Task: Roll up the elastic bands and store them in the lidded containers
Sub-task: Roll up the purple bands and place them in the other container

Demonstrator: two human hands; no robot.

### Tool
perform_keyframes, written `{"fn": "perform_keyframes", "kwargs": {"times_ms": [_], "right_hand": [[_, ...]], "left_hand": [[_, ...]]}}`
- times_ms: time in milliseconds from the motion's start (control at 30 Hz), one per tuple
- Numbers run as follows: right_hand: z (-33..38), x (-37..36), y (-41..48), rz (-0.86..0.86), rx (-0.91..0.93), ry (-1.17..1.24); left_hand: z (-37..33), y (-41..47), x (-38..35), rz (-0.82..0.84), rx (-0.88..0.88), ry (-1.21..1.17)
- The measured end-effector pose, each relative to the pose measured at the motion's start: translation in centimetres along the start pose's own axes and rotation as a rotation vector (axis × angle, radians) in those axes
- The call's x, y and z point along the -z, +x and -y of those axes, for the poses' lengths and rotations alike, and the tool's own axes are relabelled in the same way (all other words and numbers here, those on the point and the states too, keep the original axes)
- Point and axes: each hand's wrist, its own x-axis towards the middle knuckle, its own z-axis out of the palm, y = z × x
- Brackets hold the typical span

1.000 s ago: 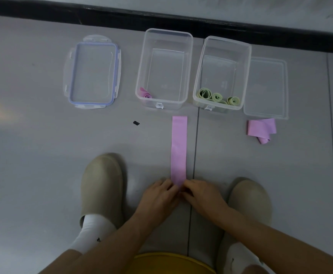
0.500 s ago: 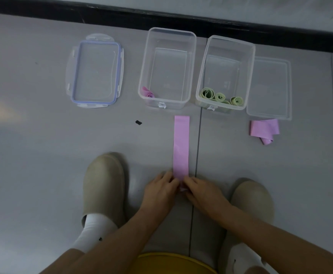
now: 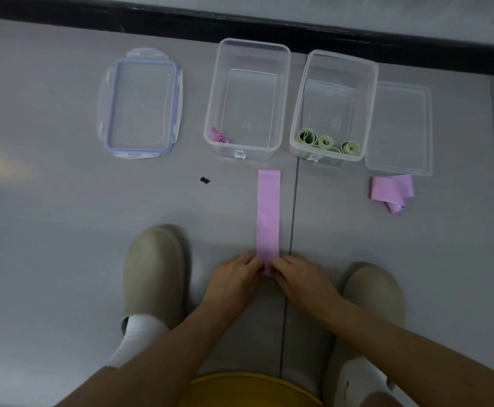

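Note:
A long pink elastic band (image 3: pixel 268 212) lies flat on the grey floor, running away from me toward the containers. My left hand (image 3: pixel 234 279) and my right hand (image 3: pixel 300 279) pinch its near end together, where a small roll sits between the fingertips. A clear container (image 3: pixel 281 92) holds one rolled pink band (image 3: pixel 218 135) in its near left corner. To its right, a second clear container (image 3: pixel 370 113) holds three rolled green bands (image 3: pixel 326 141). A loosely folded pink band (image 3: pixel 391 190) lies on the floor at the right.
A blue-rimmed lid (image 3: pixel 141 104) lies left of the containers and a plain clear lid (image 3: pixel 401 127) lies at the far right. My two beige shoes (image 3: pixel 153 270) flank my hands. A small black speck (image 3: pixel 205 180) is on the floor. A dark wall base runs behind.
The near end of the pink band has been rolled a little farther from me, so the flat part looks slightly shorter. Both hands crept forward with it.

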Motion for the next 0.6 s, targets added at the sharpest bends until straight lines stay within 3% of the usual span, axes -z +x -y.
{"fn": "perform_keyframes", "kwargs": {"times_ms": [233,600], "right_hand": [[-0.5,0.3,0.7,0.037,0.033,-0.055],[-0.7,0.9,1.5,-0.015,-0.037,0.095]], "left_hand": [[-0.7,1.0,0.6,-0.02,0.097,-0.009],[0.1,0.8,0.9,-0.047,-0.05,-0.007]]}}
